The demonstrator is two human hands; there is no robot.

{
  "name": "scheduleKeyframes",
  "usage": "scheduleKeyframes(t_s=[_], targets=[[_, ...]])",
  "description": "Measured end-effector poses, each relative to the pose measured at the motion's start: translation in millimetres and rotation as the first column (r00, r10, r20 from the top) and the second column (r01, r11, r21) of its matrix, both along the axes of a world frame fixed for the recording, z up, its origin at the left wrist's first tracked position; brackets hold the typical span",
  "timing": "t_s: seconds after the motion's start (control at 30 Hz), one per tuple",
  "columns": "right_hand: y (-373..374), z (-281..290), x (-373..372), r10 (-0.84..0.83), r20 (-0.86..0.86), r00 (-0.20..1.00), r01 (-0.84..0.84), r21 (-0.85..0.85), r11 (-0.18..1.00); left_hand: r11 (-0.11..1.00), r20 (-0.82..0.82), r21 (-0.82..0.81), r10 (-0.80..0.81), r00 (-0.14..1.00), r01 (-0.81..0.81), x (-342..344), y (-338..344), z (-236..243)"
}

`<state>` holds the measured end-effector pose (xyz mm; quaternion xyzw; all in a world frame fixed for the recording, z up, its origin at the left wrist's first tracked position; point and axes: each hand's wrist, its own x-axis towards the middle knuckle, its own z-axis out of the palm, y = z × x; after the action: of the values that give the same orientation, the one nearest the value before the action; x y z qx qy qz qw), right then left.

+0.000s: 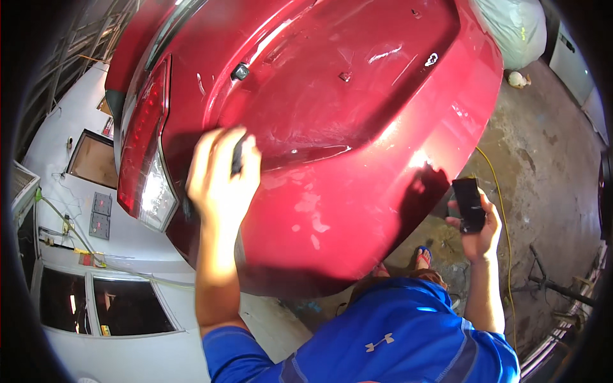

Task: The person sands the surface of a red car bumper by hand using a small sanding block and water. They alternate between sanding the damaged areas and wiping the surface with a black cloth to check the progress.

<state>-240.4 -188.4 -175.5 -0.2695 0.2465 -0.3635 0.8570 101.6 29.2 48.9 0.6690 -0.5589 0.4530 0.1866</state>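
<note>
A red car's rear end (306,236) fills the middle, its glossy paint marked with whitish smears and wet-looking patches. My left hand (220,172) is closed around a small black object (238,156), just right of the tail light. Fingers hide most of that object, and I cannot tell whether it touches the paint. Out to the right, past the bumper's edge, my right hand (483,226) grips a flat black rectangular object (469,204) held upright. Its exact kind does not show. The red and clear tail light (148,150) sits at the car's left corner.
A yellow cord (502,210) runs along the concrete floor (533,166) at the right. Metal stand parts (552,284) lie beyond it. A pale covered bulk (514,32) stands at the top right. White wall with switch panels (100,216) and a window (128,306) border the left.
</note>
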Motion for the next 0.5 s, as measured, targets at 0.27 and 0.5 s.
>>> scheduleKeyframes(t_s=[0.27,0.5], targets=[[1,19,-10,0.212,0.075,0.974,-0.205,-0.091,0.975,0.665,-0.029,0.737,0.202,0.979,-0.116,-23,-12,26],[-22,1,-34,0.181,0.072,0.981,-0.183,0.026,0.983,0.847,-0.101,0.51,0.229,0.968,-0.147,8,-82,10]])
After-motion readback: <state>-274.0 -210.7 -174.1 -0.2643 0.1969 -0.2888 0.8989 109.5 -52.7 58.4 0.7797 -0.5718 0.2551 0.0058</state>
